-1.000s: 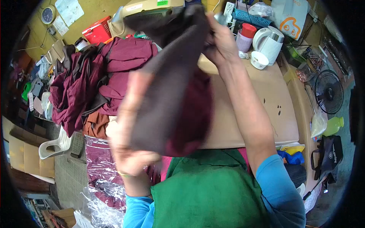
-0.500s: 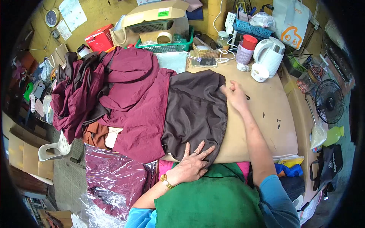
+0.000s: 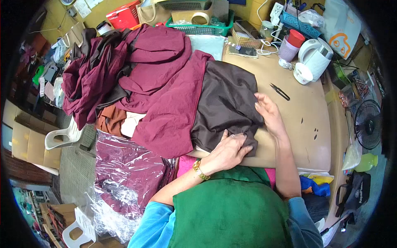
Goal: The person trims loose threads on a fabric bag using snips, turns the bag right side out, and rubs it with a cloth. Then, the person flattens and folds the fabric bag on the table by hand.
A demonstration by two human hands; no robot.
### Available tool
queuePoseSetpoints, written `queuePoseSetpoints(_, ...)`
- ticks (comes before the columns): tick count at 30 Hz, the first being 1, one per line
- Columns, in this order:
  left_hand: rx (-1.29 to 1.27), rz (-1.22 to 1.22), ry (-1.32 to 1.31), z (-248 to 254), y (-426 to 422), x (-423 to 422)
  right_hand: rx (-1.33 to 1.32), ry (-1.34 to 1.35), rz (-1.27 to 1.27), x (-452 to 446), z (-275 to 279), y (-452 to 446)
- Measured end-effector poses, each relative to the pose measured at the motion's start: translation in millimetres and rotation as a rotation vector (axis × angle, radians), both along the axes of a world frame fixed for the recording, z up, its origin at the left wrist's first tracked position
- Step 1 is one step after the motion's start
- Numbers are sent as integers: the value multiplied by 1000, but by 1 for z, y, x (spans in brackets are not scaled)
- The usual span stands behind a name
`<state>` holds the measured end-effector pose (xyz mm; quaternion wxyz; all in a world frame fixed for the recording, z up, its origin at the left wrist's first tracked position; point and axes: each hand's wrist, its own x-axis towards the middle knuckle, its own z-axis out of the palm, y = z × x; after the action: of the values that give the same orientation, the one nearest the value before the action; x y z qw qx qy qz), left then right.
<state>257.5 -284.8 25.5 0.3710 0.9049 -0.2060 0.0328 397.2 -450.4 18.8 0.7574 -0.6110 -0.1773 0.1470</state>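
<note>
A dark brown cloth (image 3: 225, 97) joined to maroon fabric (image 3: 173, 120) lies spread over the table's near part. My left hand (image 3: 229, 152), with a gold watch at the wrist, rests on the brown cloth's near edge, fingers apart. At the cloth's right edge, my right hand (image 3: 269, 111) has its fingertips on the fabric, thumb and fingers close together at the border. Black thread snips (image 3: 280, 91) lie on the table to the right of the cloth, beyond my right hand.
A maroon and brown garment pile (image 3: 93, 78) is at the left. Plastic-wrapped maroon cloth (image 3: 128, 169) lies below it. A white kettle (image 3: 316, 58), a white cup (image 3: 302, 73) and a green basket (image 3: 202, 29) stand at the back. A black fan (image 3: 368, 124) is at the right.
The raised cloth has come down flat on the table. My right hand has moved down to the cloth's right edge, and the snips now show. The view has shifted.
</note>
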Motion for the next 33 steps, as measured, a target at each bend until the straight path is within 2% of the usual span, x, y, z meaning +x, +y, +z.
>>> queuePoseSetpoints(1,-137,63,153,20,-1,5,-5,1,7,-6,5,-8)
queuePoseSetpoints(2,-273,125,307,30,-2,8,-182,-225,185,-12,10,-19)
queuePoseSetpoints(3,-473,190,290,27,-4,9,-357,-451,363,-21,16,-27)
queuePoseSetpoints(5,-294,153,326,30,0,10,-414,-406,293,-40,15,-22)
queuePoseSetpoints(6,-292,152,326,31,3,8,-636,-541,197,-37,-1,-22)
queuePoseSetpoints(7,-249,129,62,32,6,6,-858,-673,92,-35,-11,-22)
queuePoseSetpoints(8,-206,105,-204,33,10,5,-797,-617,57,-34,-17,-21)
queuePoseSetpoints(11,-38,469,-411,41,43,17,-718,-561,82,-37,-9,-20)
queuePoseSetpoints(12,77,547,-417,34,57,24,-686,-469,207,-33,-6,-27)
queuePoseSetpoints(13,184,624,-350,22,69,30,-687,-478,197,-30,-21,-33)
queuePoseSetpoints(14,242,630,-257,6,81,33,-369,-131,149,-27,-51,-37)
queuePoseSetpoints(16,343,648,-148,-8,85,34,-34,177,95,-22,-69,-36)
queuePoseSetpoints(19,392,653,-107,-21,94,38,-307,-168,125,-29,-55,-26)
queuePoseSetpoints(21,393,666,-111,-26,100,44,-244,-168,127,-39,-25,-21)
queuePoseSetpoints(23,427,676,-25,-25,103,45,-173,-126,90,-40,-31,-19)
queuePoseSetpoints(25,424,668,-151,-22,103,44,-213,-195,178,-48,-8,-10)
queuePoseSetpoints(27,435,679,-54,-19,105,45,-254,-278,216,-55,29,-5)
queuePoseSetpoints(29,455,659,-113,-28,114,51,-523,-367,213,-60,47,-1)
queuePoseSetpoints(33,581,608,-236,-28,116,57,-554,-432,213,-70,79,9)
